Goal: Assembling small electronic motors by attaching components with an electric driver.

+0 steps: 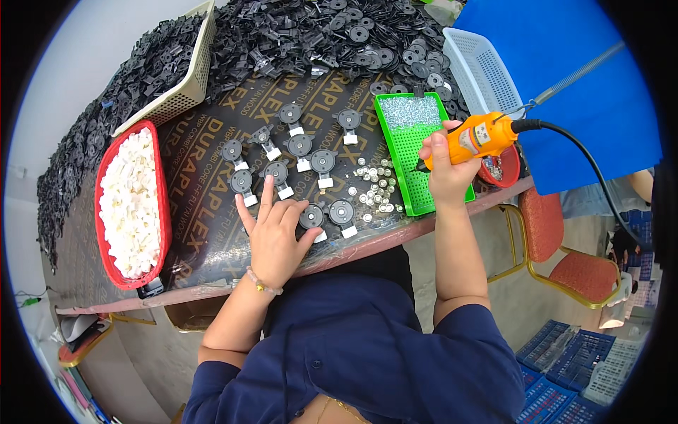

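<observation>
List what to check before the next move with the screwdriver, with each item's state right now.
1. Right hand grips the orange screwdriver: ok.
2. Screwdriver tip over the green tray of screws: ok; whether a screw is picked up: cannot tell.
3. Left hand steadies a black part at the table edge: ok, thumb touching.
4. Finished-looking parts laid apart in rows: ok.
5. Loose metal washers within reach between hands: ok.
6. Cable free of the work area: ok.

Dark printed counter (212, 233); red-cushioned chair (565, 261) with yellow frame at right; grey floor (508, 297); blue crates (565, 367) lower right; bright light
</observation>
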Tool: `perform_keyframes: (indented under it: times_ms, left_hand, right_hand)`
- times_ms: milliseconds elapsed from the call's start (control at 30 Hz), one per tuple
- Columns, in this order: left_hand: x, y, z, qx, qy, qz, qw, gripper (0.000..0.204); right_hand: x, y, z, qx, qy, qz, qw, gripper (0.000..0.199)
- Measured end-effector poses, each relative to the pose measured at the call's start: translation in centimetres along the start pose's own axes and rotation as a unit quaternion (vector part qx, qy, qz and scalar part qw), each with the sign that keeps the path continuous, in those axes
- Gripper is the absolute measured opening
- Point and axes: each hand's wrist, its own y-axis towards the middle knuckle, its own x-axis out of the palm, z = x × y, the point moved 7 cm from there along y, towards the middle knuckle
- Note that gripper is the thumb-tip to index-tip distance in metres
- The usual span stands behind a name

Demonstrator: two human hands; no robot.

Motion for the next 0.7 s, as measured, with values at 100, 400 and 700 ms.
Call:
perform_keyframes:
  times_ms: [100, 400, 700]
  left_hand:
    - [-0.1, 0.0, -0.1, -0.007, 0.004, 0.004, 1.000, 0.050]
    - [-0.4, -0.2, -0.8, -0.015, -0.014, 0.011, 1.000, 0.045]
    - [-0.3, -0.2, -1.3, -0.014, -0.015, 0.000, 1.000, 0.040]
  right_hand:
    - [0.2, 0.0, 0.1, 0.000, -0.014, -0.004, 1.000, 0.026]
    - [2.3, -0.7, -5.3, -0.068, 0.090, -0.013, 0.994, 0.027]
    - [14.2, -6.9, -4.0, -0.001, 0.243, -0.233, 0.942, 0.039]
